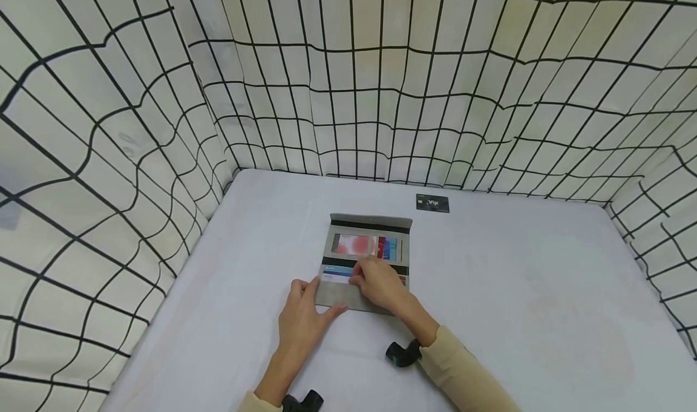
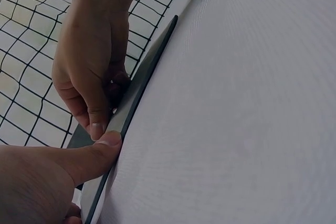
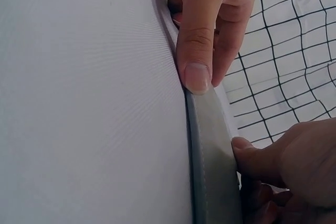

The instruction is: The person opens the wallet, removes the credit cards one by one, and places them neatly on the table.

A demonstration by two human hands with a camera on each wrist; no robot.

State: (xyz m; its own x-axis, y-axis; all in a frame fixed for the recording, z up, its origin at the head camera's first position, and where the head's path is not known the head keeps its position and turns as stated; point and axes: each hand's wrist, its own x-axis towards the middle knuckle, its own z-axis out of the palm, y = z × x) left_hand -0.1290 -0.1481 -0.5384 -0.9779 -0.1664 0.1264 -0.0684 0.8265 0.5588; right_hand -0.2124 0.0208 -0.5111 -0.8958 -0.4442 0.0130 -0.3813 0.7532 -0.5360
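A grey wallet (image 1: 340, 297) lies unfolded on the white table, with black bands across it. A pink-and-white card (image 1: 351, 244) shows in its upper window, beside red and blue cards. In the lower pocket is a blue-and-white card (image 1: 334, 273). My left hand (image 1: 305, 315) holds the wallet's near left corner, thumb on the near edge and fingers along the left side. Over the lower pocket, my right hand (image 1: 381, 282) has its thumb and fingers pinched together at the blue-and-white card, covering part of it. In the left wrist view, the right fingertips are close to the left thumb.
A black card (image 1: 432, 203) marked "Vip" lies on the table (image 1: 517, 291) beyond the wallet, to the right. Black netting (image 1: 354, 91) over pale sheets surrounds the far side and both flanks. Dark wrist devices (image 1: 403, 354) sit at both wrists.
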